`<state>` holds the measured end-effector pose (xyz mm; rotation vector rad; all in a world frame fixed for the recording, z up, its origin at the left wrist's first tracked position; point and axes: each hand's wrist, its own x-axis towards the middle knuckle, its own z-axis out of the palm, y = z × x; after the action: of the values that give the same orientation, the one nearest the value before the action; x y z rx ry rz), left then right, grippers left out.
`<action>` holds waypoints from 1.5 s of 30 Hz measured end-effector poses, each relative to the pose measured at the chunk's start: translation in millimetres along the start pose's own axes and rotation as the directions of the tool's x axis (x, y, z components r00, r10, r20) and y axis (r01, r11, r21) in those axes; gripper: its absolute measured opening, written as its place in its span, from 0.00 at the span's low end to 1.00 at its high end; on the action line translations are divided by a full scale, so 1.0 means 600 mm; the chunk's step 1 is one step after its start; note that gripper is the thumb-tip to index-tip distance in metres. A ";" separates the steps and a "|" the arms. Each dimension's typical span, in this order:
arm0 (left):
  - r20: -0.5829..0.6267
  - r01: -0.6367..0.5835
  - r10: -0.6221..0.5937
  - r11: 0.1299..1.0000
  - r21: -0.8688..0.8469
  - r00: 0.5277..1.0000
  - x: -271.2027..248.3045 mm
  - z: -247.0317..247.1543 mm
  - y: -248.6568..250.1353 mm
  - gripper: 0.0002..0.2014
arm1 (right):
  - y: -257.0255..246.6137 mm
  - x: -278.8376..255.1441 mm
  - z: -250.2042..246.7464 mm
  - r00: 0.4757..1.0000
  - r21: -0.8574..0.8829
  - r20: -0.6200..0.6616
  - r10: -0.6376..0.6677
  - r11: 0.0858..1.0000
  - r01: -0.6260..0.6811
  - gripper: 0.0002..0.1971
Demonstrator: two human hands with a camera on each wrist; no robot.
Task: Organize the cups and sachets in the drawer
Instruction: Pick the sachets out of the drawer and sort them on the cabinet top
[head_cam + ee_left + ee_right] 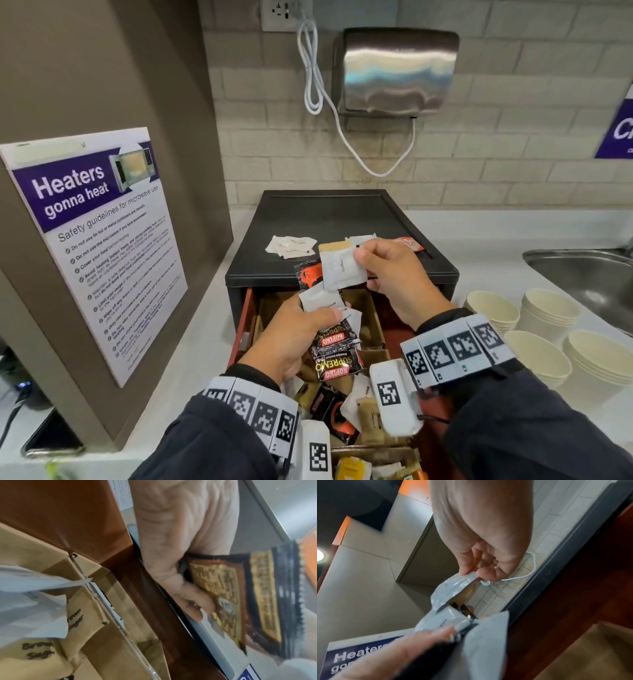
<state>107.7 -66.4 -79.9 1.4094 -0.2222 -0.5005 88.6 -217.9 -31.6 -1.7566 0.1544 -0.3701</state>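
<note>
The right hand (390, 274) pinches one flat white paper sachet (342, 270) by its right edge, thumb against forefinger, and holds it above the front edge of the black box-shaped drawer cabinet (339, 236). The left hand (294, 339) is just below and to the left of it, with the fingers curled round a mixed bundle of black Kopiko coffee sachets and white sachets (334, 346) over the open red-brown drawer (245, 322).

The white sachet is touching the top of this bundle or very close to it; I cannot tell which. Its long axis runs roughly up and down in the head view.

On the cabinet top, a small heap of white sachets (291, 247) lies beyond the right hand, toward the wall and a little left. I judge that the right hand, being nearer, should carry the sachet forward to that heap. Stacks of cream paper cups (548, 318) stand on the white tabletop (486, 246) at the right.
</note>
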 end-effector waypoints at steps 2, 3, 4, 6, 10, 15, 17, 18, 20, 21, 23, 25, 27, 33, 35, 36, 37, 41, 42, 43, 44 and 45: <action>0.003 -0.015 0.015 1.000 -0.002 1.000 -0.001 0.002 0.001 0.14 | 0.001 -0.002 0.002 1.000 -0.031 0.004 0.002 1.000 -0.002 0.13; -0.003 -0.020 0.020 1.000 -0.007 1.000 -0.002 0.002 0.002 0.14 | 0.001 -0.002 0.002 1.000 -0.036 -0.008 0.009 0.999 -0.009 0.13; -0.015 -0.022 0.021 1.000 -0.021 1.000 -0.002 0.001 0.004 0.15 | 0.002 -0.001 0.001 0.999 -0.035 -0.032 0.018 0.999 -0.020 0.14; -0.068 -0.034 0.028 0.995 -0.089 0.997 0.001 -0.007 0.006 0.16 | 0.005 0.003 -0.003 0.994 -0.012 -0.098 0.054 0.998 -0.055 0.14; -0.338 -0.157 0.051 0.943 -0.294 0.940 0.013 -0.033 0.016 0.16 | 0.010 0.003 -0.014 0.986 -0.076 -0.111 0.125 0.988 -0.134 0.13; -0.591 -0.317 0.044 0.875 -0.367 0.806 0.015 -0.050 0.023 0.15 | 0.015 -0.005 -0.003 0.983 -0.326 0.080 0.167 0.936 -0.133 0.16; -0.623 -0.332 0.035 0.869 -0.368 0.781 0.013 -0.052 0.023 0.16 | 0.014 -0.003 0.008 0.980 -0.386 0.091 0.177 0.914 -0.129 0.16; -0.635 -0.340 0.034 0.866 -0.367 0.772 0.012 -0.052 0.023 0.16 | 0.011 -0.001 0.013 0.981 -0.397 0.082 0.174 0.909 -0.128 0.16; -0.646 -0.353 0.033 0.858 -0.373 0.763 0.011 -0.052 0.025 0.15 | 0.002 0.007 0.021 0.987 -0.344 0.036 0.157 0.929 -0.136 0.16; -0.646 -0.356 0.033 0.855 -0.376 0.763 0.009 -0.051 0.027 0.15 | -0.004 0.013 0.025 0.988 -0.287 0.002 0.152 0.947 -0.145 0.15; -0.642 -0.352 0.033 0.857 -0.376 0.766 0.007 -0.048 0.028 0.14 | -0.021 0.030 0.033 0.984 -0.164 -0.069 0.165 0.971 -0.175 0.12; -0.636 -0.334 0.026 0.867 -0.369 0.771 0.006 -0.045 0.028 0.15 | -0.039 0.051 0.044 0.976 -0.071 -0.097 0.195 0.977 -0.203 0.10; -0.635 -0.326 0.020 0.871 -0.368 0.772 0.006 -0.044 0.028 0.16 | -0.050 0.072 0.056 0.969 -0.001 -0.070 0.235 0.972 -0.236 0.08; -0.640 -0.334 0.009 0.859 -0.389 0.769 0.009 -0.046 0.029 0.16 | -0.044 0.092 0.073 0.953 -0.037 -0.066 0.294 0.954 -0.297 0.07; -0.633 -0.337 0.009 0.853 -0.399 0.774 0.010 -0.046 0.028 0.15 | -0.051 0.088 0.073 0.917 -0.175 -0.086 0.389 0.900 -0.399 0.08; -0.630 -0.336 0.011 0.853 -0.399 0.776 0.011 -0.046 0.028 0.15 | -0.054 0.083 0.070 0.897 -0.313 -0.074 0.436 0.844 -0.436 0.13; -0.625 -0.335 0.014 0.854 -0.399 0.780 0.012 -0.045 0.028 0.15 | -0.056 0.077 0.066 0.882 -0.455 -0.049 0.468 0.776 -0.437 0.16; -0.590 -0.315 0.017 0.858 -0.405 0.807 0.009 -0.042 0.031 0.14 | -0.025 0.039 0.047 0.877 -0.627 0.146 0.457 0.729 -0.276 0.11; -0.584 -0.307 0.014 0.861 -0.406 0.812 0.007 -0.042 0.031 0.14 | -0.019 0.027 0.044 0.867 -0.607 0.173 0.467 0.744 -0.280 0.07; -0.578 -0.298 0.011 0.865 -0.404 0.816 0.006 -0.041 0.031 0.15 | -0.014 0.018 0.041 0.855 -0.577 0.178 0.486 0.756 -0.310 0.05; -0.565 -0.286 0.011 0.870 -0.402 0.825 0.006 -0.041 0.030 0.16 | -0.012 0.012 0.042 0.849 -0.543 0.175 0.499 0.768 -0.340 0.06; -0.546 -0.270 0.008 0.876 -0.401 0.838 0.007 -0.041 0.029 0.17 | -0.010 0.011 0.046 0.843 -0.523 0.168 0.511 0.771 -0.363 0.07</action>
<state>125.5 -45.5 -67.7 0.9940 0.2350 -0.0096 103.1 -192.8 -29.5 -2.1601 0.4643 0.3214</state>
